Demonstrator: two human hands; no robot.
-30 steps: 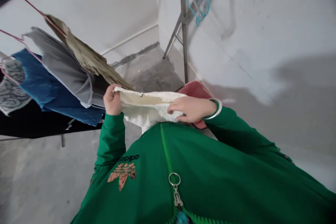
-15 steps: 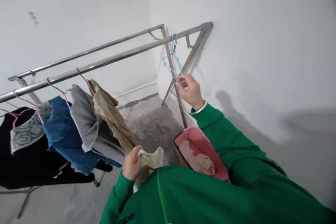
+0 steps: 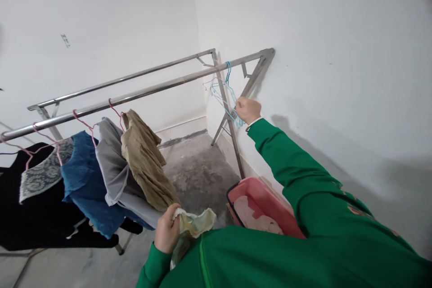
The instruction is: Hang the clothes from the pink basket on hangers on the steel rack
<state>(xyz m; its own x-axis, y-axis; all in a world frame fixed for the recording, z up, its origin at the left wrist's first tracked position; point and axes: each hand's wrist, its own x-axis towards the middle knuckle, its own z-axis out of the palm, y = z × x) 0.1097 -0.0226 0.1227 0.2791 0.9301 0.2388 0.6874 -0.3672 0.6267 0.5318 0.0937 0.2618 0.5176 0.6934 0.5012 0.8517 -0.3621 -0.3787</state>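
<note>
My left hand is closed on the edge of a pale yellow-green garment with a frilly white rim. The garment hangs down against the green jacket, and its lower part is hidden. My right hand is stretched forward, its fingers curled closed at the side of a light blue wire clothes hanger. Several blue and pink hangers hang bunched there from the metal rail. Just left of my left hand is an olive-brown shirt on a pink hanger.
Along the rail's left part hang a grey garment, a blue top and a black garment with a patterned collar. A pink basket with pale pink cloth in it stands on the floor by the right wall.
My right hand has closed its fingers at the blue hanger, and the hangers have swung slightly. My left hand still holds the garment. The view has shifted, moving the rack lower and right.
</note>
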